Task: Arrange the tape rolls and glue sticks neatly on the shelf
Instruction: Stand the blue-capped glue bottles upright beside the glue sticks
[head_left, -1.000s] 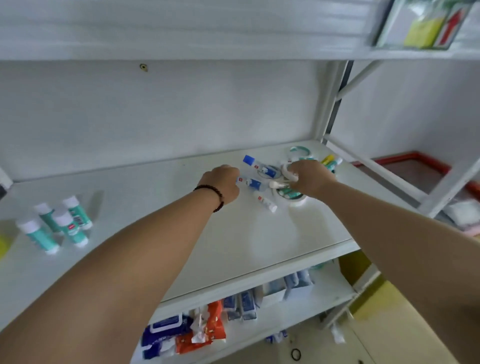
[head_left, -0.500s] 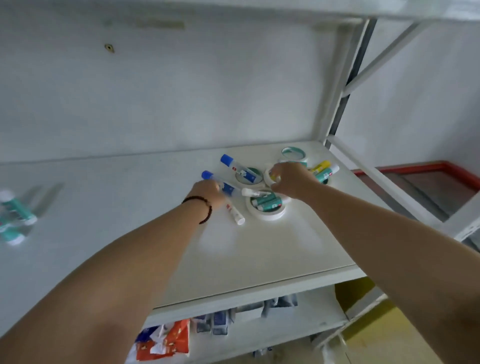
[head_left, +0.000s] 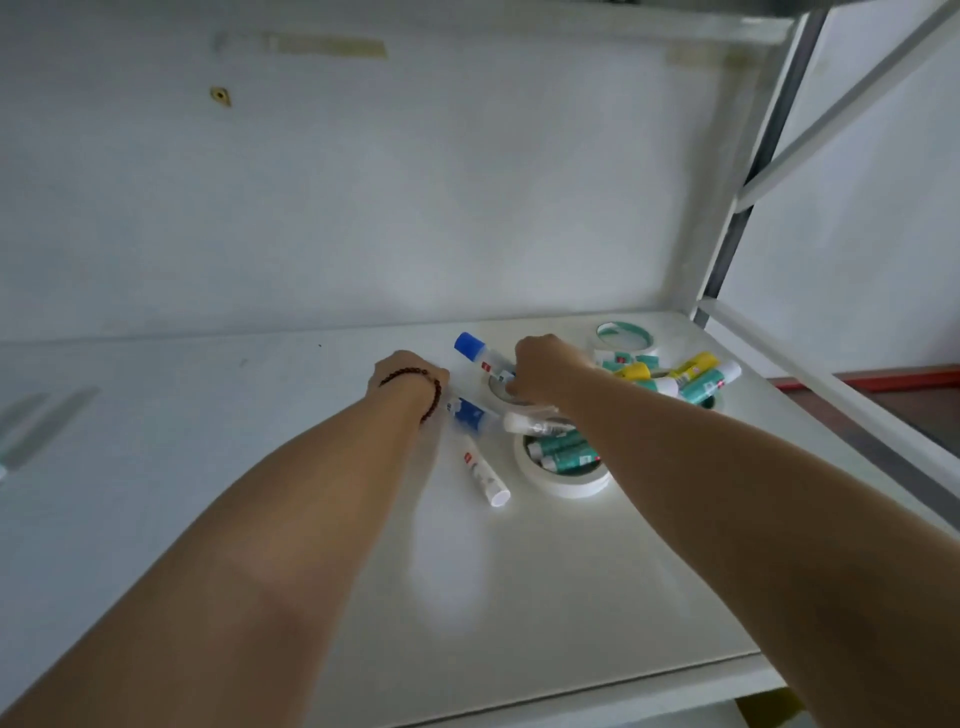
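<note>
I see two bare forearms reaching onto a white shelf (head_left: 545, 597) toward a jumble of glue sticks and tape rolls at its back right. My left hand (head_left: 408, 371), with a dark bead bracelet (head_left: 415, 382) on the wrist, is curled over the end of a blue-labelled glue stick (head_left: 470, 413); its grip is hidden behind the knuckles, so I cannot tell how tightly it holds. My right hand (head_left: 543, 369) is closed down at a tape roll (head_left: 501, 392), beside a blue-capped glue stick (head_left: 480, 353); whether the fingers pinch the roll or the stick, I cannot tell.

The risk, as I judge it, is rolling: a white stick (head_left: 485, 475) lies loose on its side, and a nudge from either wrist could send it toward the shelf's front edge. Lifting the tape roll may also drag the sticks leaning on it.

Nearby, a second roll (head_left: 563, 486) cradles green sticks (head_left: 563, 452); a third roll (head_left: 623, 338) and a heap of yellow and green sticks (head_left: 691, 376) crowd the right corner by the shelf post (head_left: 748, 171).
</note>
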